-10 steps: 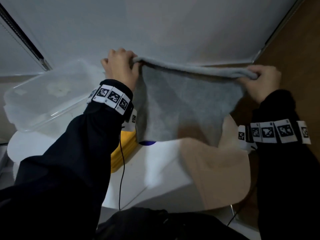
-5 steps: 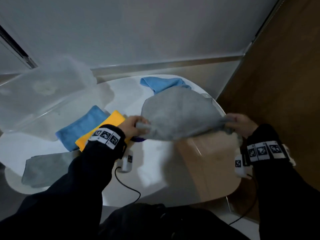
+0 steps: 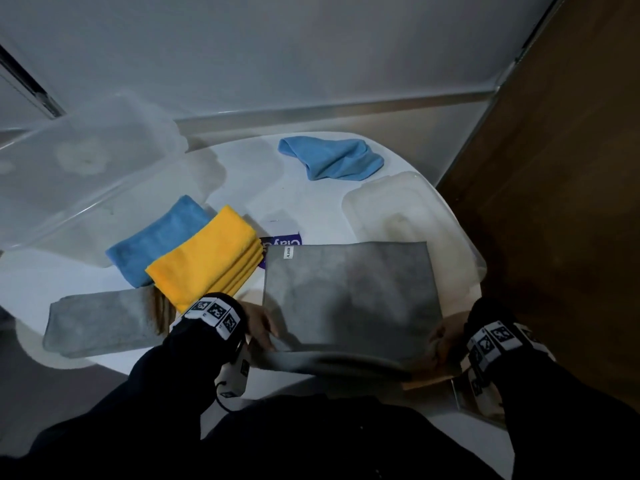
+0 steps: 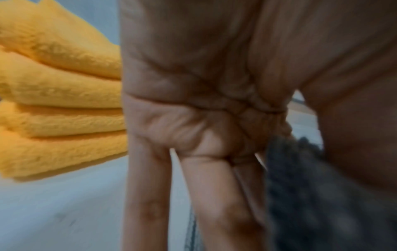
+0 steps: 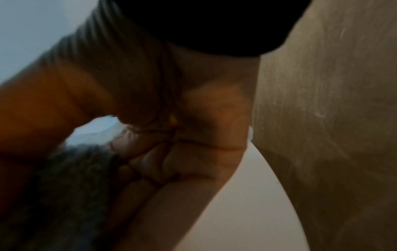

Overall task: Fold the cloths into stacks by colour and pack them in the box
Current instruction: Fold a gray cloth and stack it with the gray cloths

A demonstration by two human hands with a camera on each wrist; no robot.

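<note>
A grey cloth [image 3: 349, 296] lies spread flat on the white table [image 3: 242, 174], its near edge hanging toward me. My left hand [image 3: 261, 329] pinches its near left corner, with the grey cloth [image 4: 322, 195] caught between thumb and fingers. My right hand [image 3: 440, 341] grips the near right corner of the grey cloth [image 5: 71, 183]. A folded yellow stack [image 3: 207, 259] sits just left, with a folded blue cloth [image 3: 157, 239] behind it and a folded grey cloth [image 3: 100, 322] at the near left. A crumpled blue cloth [image 3: 332, 159] lies at the far side. The clear box [image 3: 76, 168] stands at the back left.
A clear plastic lid [image 3: 408, 216] lies at the table's right, partly under the spread grey cloth. A purple label [image 3: 282, 242] peeks out behind the cloth. A wooden wall [image 3: 561, 202] runs close along the right. The yellow stack [image 4: 60, 95] lies right beside my left hand.
Both hands came down from head height toward me and laid the grey cloth flat on the table, still holding its two near corners.
</note>
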